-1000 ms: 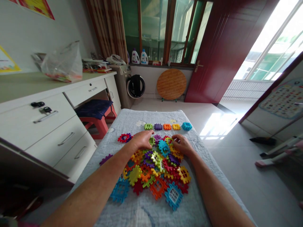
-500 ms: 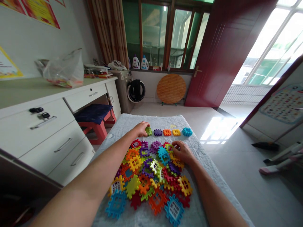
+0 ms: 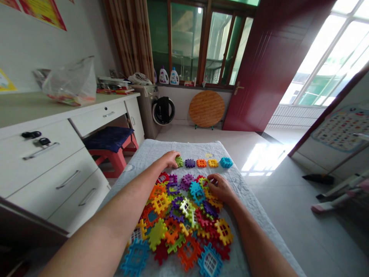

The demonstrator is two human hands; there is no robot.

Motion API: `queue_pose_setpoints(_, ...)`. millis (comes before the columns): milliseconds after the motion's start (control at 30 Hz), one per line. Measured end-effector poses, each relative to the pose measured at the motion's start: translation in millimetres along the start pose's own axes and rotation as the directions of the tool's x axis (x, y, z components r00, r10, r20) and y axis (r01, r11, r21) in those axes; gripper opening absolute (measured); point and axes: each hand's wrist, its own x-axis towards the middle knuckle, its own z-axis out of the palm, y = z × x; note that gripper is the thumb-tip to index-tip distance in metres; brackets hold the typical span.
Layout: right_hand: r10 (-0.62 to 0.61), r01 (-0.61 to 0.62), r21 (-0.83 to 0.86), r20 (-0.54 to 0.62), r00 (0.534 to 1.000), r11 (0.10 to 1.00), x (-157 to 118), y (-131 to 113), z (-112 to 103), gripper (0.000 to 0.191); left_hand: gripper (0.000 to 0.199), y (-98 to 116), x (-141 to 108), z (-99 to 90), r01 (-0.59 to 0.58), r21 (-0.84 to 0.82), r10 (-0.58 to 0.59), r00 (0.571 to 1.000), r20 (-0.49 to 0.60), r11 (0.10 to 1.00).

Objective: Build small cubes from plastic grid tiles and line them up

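Note:
My left hand (image 3: 171, 158) is closed on a green interlocking block (image 3: 179, 162) at the left end of a row on the cloth-covered table. To its right in the row lie a purple block (image 3: 190, 163), an orange one (image 3: 201, 163), a yellow one (image 3: 213, 163) and a blue one (image 3: 226, 162). At the far right side of the loose pile, my right hand (image 3: 220, 187) has its fingers curled at a lime-green block (image 3: 204, 182); the fingertips are partly hidden. Beside it is a blue window block (image 3: 197, 193). The pile mixes red, orange, yellow, green, purple and blue pieces.
The pale quilted cloth (image 3: 150, 148) covers the table. On the left stand white drawers (image 3: 57, 169) and a red stool (image 3: 115, 154) with a dark top. A washing machine (image 3: 150, 111), a round wooden board (image 3: 206, 109) and a red door (image 3: 256, 65) are further back.
The view has shifted slightly, so everything sits a little further left. Both hands keep about the same places by the green block and the pile.

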Motion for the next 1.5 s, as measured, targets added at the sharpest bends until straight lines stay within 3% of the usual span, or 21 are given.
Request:
queue_pose_setpoints(233, -0.001, 0.001, 0.003, 0.008, 1.000, 1.000, 0, 1, 1, 0.021, 0.062, -15, 0, -1.8, 0.086, -0.021, -0.087, 0.996, -0.009, 0.996)
queue_pose_setpoints(467, -0.001, 0.001, -0.006, 0.002, 1.000, 1.000, 0, 1, 1, 0.021, 0.053, -5, -5, -1.1, 0.089, 0.028, -0.090, 0.996, 0.016, 0.996)
queue_pose_setpoints(700, -0.001, 0.001, -0.010, -0.005, 1.000, 1.000, 0, 1, 2, 0.020, 0.057, 3, -1, -7.5, 0.038, 0.079, -0.040, 0.999, 0.021, 0.996)
queue_pose_setpoints(1200, 0.010, -0.010, -0.010, 0.001, 1.000, 1.000, -1, -7, -3, 0.022, 0.058, 7, 4, -1.3, 0.054, 0.093, -0.060, 0.996, 0.070, 0.994)
queue_pose_setpoints(1267, 0.013, -0.013, -0.006, 0.004, 1.000, 1.000, -1, -7, -3, 0.022, 0.060, 9, 3, -0.7, 0.055, 0.091, -0.060, 0.996, 0.059, 0.994)
queue_pose_setpoints(1400, 0.013, -0.013, -0.002, 0.002, 1.000, 1.000, -1, -5, -2, 0.021, 0.082, 13, -8, -3.4, 0.059, 0.092, -0.057, 0.998, -0.027, 0.994)
queue_pose_setpoints(1500, 0.014, -0.014, 0.001, 0.000, 1.000, 1.000, 0, -1, 0, 0.022, 0.068, 15, -30, -6.1, 0.069, 0.109, -0.057, 0.992, -0.110, 0.992)
